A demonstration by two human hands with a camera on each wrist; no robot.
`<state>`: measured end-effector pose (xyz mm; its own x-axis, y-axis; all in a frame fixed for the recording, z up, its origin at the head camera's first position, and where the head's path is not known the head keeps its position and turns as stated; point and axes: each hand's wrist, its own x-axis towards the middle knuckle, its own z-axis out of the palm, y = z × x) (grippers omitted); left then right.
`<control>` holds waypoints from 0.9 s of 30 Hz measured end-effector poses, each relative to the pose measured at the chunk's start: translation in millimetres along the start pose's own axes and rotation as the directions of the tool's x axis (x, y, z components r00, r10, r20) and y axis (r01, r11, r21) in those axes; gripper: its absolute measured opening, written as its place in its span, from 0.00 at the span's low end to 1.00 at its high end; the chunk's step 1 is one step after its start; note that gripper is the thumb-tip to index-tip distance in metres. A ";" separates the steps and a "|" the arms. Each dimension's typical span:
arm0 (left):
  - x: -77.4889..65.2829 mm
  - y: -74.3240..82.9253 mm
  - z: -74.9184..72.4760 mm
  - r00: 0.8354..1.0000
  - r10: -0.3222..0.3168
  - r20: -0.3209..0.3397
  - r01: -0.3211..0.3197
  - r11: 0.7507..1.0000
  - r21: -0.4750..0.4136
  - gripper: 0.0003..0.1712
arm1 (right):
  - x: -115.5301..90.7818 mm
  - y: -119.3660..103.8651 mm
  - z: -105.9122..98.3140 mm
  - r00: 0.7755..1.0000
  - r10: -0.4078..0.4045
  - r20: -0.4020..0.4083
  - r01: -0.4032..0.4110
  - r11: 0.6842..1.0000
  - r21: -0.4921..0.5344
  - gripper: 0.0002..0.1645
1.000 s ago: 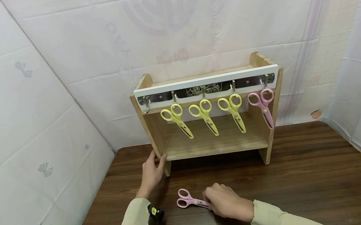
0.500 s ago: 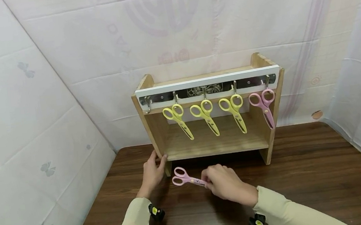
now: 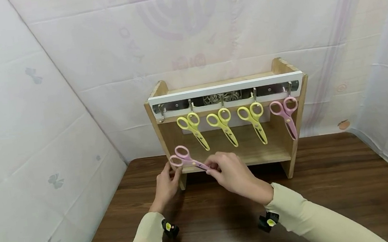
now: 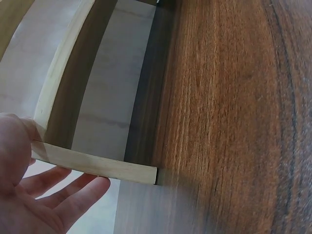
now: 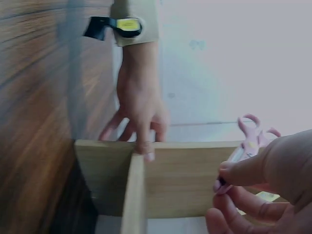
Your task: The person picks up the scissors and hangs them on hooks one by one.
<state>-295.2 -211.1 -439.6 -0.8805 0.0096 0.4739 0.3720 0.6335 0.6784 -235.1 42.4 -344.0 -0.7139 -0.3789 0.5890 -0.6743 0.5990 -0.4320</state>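
Note:
My right hand (image 3: 234, 172) pinches pink scissors (image 3: 185, 160) by the blade end. They are held in the air before the shelf's lower left corner, handle loops up and to the left. In the right wrist view the thumb and fingers close on the tip of these scissors (image 5: 251, 144). My left hand (image 3: 166, 186) holds the left side panel of the wooden shelf (image 3: 234, 163), low down. The left wrist view shows that hand (image 4: 34, 200) with its thumb at the shelf board and its fingers behind the panel (image 4: 97, 165).
Along the shelf's front runs a white hook rail (image 3: 226, 87). Three yellow scissors (image 3: 226, 129) and one pink pair (image 3: 288, 118) hang from it. A bare metal hook (image 3: 160, 112) is at its left end. The shelf stands on a dark wood table (image 3: 212, 214), with white sheeting (image 3: 81, 50) behind.
My right hand has lifted the pink scissors off the table, up and toward the shelf's left side. The left hand keeps its hold on the side panel.

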 end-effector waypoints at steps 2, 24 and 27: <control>-0.3 0.5 0.3 1.000 -0.011 0.011 0.011 1.000 -0.005 0.19 | 6.5 -3.5 -1.0 0.999 -0.017 -0.037 0.018 0.999 0.034 0.07; -0.3 1.2 -1.2 1.000 -0.022 0.022 0.023 1.000 -0.009 0.23 | 56.8 -31.5 7.5 0.988 -0.048 -0.144 0.072 0.983 0.167 0.05; -0.4 2.0 -1.4 0.999 -0.028 0.024 0.029 0.999 -0.018 0.24 | 58.0 -33.3 8.9 0.991 -0.039 -0.131 0.061 0.984 0.168 0.04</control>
<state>-293.6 -211.0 -437.7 -0.8974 0.0099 0.4411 0.3517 0.6197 0.7016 -255.8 -5.8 -301.5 -0.6563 -0.3059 0.6898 -0.7385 0.4480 -0.5039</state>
